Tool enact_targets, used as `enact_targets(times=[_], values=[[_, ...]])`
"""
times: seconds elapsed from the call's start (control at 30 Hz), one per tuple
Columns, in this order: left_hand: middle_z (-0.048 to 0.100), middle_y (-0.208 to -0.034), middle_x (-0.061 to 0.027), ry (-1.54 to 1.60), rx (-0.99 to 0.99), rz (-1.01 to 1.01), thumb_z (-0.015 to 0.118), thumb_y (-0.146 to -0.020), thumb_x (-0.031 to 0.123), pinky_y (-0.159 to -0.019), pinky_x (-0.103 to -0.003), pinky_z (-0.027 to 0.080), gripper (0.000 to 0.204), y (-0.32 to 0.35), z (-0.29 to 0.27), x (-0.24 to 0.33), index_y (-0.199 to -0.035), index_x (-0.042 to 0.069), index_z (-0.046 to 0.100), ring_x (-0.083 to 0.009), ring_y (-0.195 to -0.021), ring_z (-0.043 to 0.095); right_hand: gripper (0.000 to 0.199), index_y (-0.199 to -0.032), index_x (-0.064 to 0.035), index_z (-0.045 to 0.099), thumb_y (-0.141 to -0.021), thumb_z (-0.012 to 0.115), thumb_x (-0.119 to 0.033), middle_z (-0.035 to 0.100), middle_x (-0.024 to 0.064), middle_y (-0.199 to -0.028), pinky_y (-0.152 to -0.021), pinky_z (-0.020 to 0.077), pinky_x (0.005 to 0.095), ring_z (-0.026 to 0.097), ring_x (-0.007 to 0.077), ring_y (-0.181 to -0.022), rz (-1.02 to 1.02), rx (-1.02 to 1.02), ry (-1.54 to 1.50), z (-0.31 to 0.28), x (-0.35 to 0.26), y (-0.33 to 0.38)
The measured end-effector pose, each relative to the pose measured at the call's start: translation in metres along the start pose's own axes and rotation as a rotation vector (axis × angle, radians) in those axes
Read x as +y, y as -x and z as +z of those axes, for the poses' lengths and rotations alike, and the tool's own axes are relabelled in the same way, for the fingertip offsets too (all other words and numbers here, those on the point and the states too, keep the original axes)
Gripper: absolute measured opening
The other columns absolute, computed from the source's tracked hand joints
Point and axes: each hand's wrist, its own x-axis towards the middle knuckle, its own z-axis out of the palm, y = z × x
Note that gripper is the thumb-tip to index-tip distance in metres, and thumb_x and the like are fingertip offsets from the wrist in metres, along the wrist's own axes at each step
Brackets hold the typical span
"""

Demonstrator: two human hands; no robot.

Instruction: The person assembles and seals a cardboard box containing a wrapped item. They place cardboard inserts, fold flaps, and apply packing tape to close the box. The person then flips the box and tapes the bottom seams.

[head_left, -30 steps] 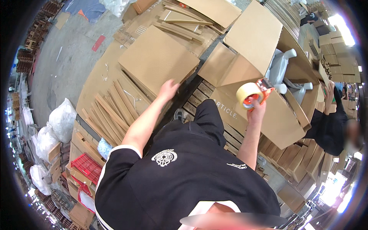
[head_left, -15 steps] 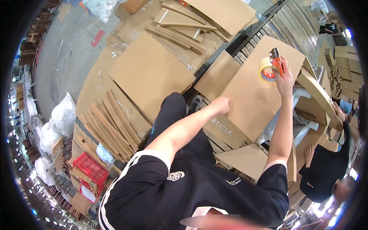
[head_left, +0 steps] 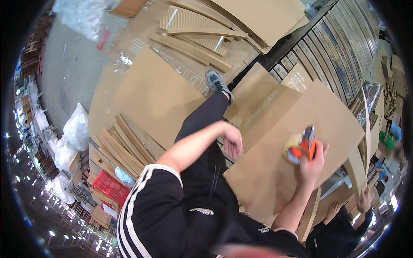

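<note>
A tape gun with an orange body and a roll of clear-yellow tape is gripped in my right hand, over the large cardboard carton. My left hand hangs beside the carton's left edge, its fingers loosely stretched and holding nothing. The carton's broad face is turned up towards me. At its right end, pale wrapping shows beside a raised cardboard strip. A co-worker's hand touches that strip, and their other hand is lower down, nearer the carton.
A slatted roller conveyor runs along the far right. Flat cardboard sheets and bundled strips lie on the left. My shoe is beside the sheets. Farther left are a red crate and white plastic bags.
My right hand and the tape gun have come nearer to me. My left hand has left the carton and its fist has loosened. My leg has stepped forward, and the view has shifted.
</note>
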Motion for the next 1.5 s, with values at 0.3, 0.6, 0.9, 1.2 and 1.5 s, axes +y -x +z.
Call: enact_targets(times=[0.3,0.6,0.9,1.2,1.5], values=[[0.073,-0.111,-0.0152,1.010,1.654,0.254,0.075,-0.095,0.047,-0.069,-0.046,0.056,0.057,0.093,-0.388,-0.074,-0.132,0.004,0.067,-0.0300,-0.090,0.073,0.074,-0.121,-0.0002,0.066,-0.092,0.059,-0.068,0.070,0.0123,-0.108,-0.131,0.0161,0.0636,0.067,0.0360,-0.113,-0.014,-0.065,0.233,0.025,0.017,-0.016],[0.066,-0.130,-0.0163,1.470,1.811,1.019,0.084,-0.076,0.004,-0.093,-0.047,0.057,0.065,0.000,-0.447,-0.081,-0.136,0.001,0.058,-0.0313,-0.110,0.069,0.075,-0.129,0.0025,0.061,-0.100,0.054,-0.066,0.070,0.0160,-0.117,-0.132,0.0152,0.0623,0.066,0.0352,-0.118,0.007,-0.248,0.447,0.021,0.029,-0.018],[0.066,-0.134,-0.0137,1.460,1.906,1.155,0.083,-0.096,0.041,-0.097,-0.043,0.060,0.066,0.039,-0.340,-0.085,-0.140,-0.001,0.059,-0.0276,-0.117,0.069,0.051,-0.116,-0.0044,0.067,-0.081,0.068,-0.042,0.069,0.0076,-0.101,-0.131,0.0120,0.0639,0.067,0.0332,-0.112,0.071,-0.189,0.351,0.022,0.010,-0.022],[0.068,-0.115,0.0003,0.866,1.817,1.156,0.058,-0.098,0.015,-0.092,-0.040,0.050,0.027,0.082,-0.385,-0.081,-0.121,0.012,0.072,-0.0168,-0.099,0.064,0.076,-0.130,0.0024,0.062,-0.096,0.055,-0.065,0.069,0.0153,-0.115,-0.131,0.0127,0.0621,0.066,0.0335,-0.114,0.010,-0.210,0.424,0.019,0.026,-0.006],[0.072,-0.078,-0.0141,0.899,2.068,0.472,0.084,-0.094,0.022,-0.044,-0.034,0.055,0.037,0.072,-0.422,-0.058,-0.101,-0.011,0.068,-0.0189,-0.057,0.071,0.081,-0.129,0.0024,0.062,-0.093,0.050,-0.070,0.070,0.0187,-0.114,-0.130,0.0137,0.0644,0.068,0.0360,-0.113,-0.013,-0.189,0.413,0.020,0.035,0.006]])
